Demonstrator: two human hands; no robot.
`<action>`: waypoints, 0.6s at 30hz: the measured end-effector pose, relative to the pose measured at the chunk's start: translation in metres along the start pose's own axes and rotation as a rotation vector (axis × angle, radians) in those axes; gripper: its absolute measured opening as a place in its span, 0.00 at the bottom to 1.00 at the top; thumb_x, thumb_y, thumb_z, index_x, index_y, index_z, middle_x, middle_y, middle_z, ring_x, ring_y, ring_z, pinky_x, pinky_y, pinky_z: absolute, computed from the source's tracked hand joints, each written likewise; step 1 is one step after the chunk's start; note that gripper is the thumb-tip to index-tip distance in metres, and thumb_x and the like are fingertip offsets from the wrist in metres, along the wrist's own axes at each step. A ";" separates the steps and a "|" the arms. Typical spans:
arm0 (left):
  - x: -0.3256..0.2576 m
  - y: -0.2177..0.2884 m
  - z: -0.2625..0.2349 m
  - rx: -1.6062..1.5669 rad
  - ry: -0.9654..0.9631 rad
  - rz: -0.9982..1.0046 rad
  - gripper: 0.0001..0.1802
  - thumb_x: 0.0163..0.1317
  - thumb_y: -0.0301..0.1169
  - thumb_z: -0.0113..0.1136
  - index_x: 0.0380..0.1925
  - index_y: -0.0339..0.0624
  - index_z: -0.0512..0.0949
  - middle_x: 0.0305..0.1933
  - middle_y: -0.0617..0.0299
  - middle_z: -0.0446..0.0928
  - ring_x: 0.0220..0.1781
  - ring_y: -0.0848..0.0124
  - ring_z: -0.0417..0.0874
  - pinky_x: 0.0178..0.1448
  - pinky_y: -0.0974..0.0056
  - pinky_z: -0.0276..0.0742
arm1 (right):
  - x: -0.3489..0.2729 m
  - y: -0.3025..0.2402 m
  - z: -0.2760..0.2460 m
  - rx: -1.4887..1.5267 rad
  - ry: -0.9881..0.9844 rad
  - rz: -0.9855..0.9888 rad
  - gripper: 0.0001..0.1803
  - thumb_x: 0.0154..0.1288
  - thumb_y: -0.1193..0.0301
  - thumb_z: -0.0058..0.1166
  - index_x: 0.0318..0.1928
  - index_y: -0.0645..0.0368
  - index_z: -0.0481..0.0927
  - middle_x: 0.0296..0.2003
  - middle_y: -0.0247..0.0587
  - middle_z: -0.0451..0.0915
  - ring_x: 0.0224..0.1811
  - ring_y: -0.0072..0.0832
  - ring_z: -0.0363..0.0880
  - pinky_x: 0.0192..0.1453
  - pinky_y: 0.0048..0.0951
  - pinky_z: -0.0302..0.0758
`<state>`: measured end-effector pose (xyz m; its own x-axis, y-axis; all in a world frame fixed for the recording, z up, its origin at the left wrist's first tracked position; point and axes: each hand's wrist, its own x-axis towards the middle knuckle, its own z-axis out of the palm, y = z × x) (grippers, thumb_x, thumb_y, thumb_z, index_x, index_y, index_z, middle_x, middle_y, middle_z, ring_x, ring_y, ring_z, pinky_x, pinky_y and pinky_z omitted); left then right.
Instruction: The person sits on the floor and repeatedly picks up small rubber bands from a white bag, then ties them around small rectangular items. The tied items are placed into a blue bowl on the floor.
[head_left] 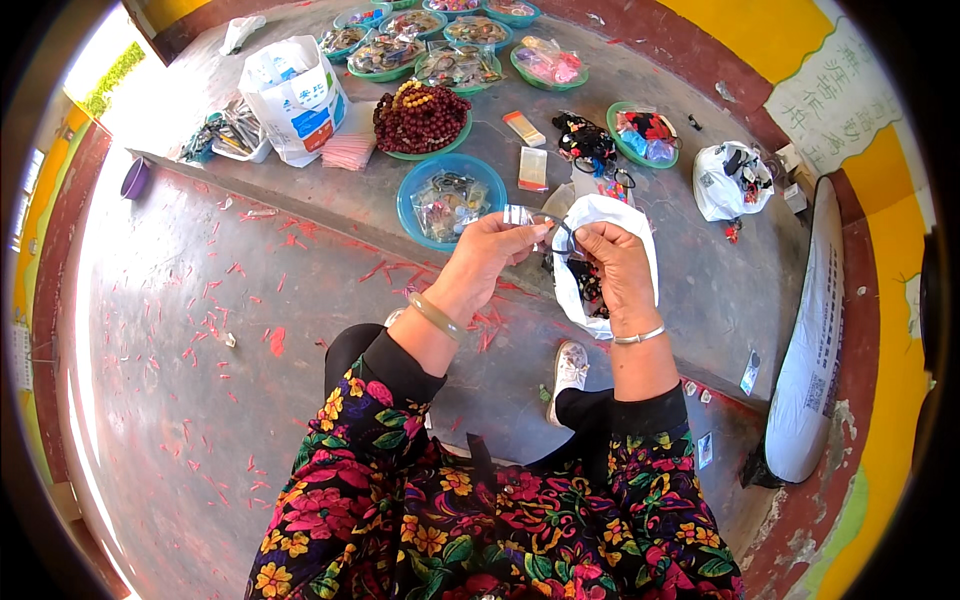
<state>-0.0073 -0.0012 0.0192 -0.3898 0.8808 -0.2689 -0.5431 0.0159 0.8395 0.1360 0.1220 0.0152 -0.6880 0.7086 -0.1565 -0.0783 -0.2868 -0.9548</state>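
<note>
A thin black loop, which looks like a hair tie (569, 240), is stretched between my two hands. My left hand (492, 243) pinches one side of it with thumb and forefinger. A small shiny clear-and-white strip (518, 214) sticks out above those fingers; whether they grip it too I cannot tell. My right hand (616, 262) has its fingertips closed on the loop's other side. Under the right hand, a white plastic bag (645, 232) stands with its mouth open, and dark small pieces (590, 292) show inside. A blue basin (405, 200) of small clear packets is just beyond my left hand.
On the raised ledge are a green basin of dark red beads (420, 118), a large white bag (292, 100), pink sheets (348, 150) and several basins of packets. Farther right are a white bag of dark items (733, 180) and a long white sack (808, 350). Red scraps litter the floor.
</note>
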 end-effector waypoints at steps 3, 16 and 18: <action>0.003 -0.007 -0.009 0.052 -0.009 0.072 0.11 0.58 0.26 0.59 0.39 0.33 0.77 0.38 0.59 0.80 0.40 0.73 0.80 0.48 0.69 0.73 | -0.001 -0.004 0.000 -0.044 -0.045 0.037 0.07 0.56 0.73 0.59 0.32 0.65 0.81 0.24 0.32 0.78 0.26 0.16 0.72 0.33 0.17 0.68; -0.020 -0.018 0.002 0.974 0.345 0.526 0.11 0.53 0.28 0.58 0.37 0.38 0.75 0.37 0.51 0.78 0.38 0.54 0.78 0.42 0.57 0.73 | 0.016 0.008 -0.032 -0.375 -0.047 0.118 0.05 0.55 0.73 0.59 0.31 0.62 0.81 0.21 0.29 0.77 0.21 0.14 0.72 0.26 0.16 0.64; -0.026 -0.020 0.006 1.106 0.326 0.780 0.10 0.52 0.27 0.58 0.35 0.38 0.74 0.34 0.52 0.77 0.37 0.53 0.77 0.41 0.56 0.72 | 0.021 0.016 -0.030 -0.435 -0.079 0.147 0.06 0.54 0.72 0.58 0.31 0.63 0.80 0.20 0.29 0.76 0.19 0.14 0.71 0.23 0.15 0.63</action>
<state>0.0179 -0.0216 0.0119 -0.5534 0.6891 0.4679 0.6961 0.0742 0.7141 0.1421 0.1517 -0.0111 -0.7231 0.6248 -0.2945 0.3223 -0.0718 -0.9439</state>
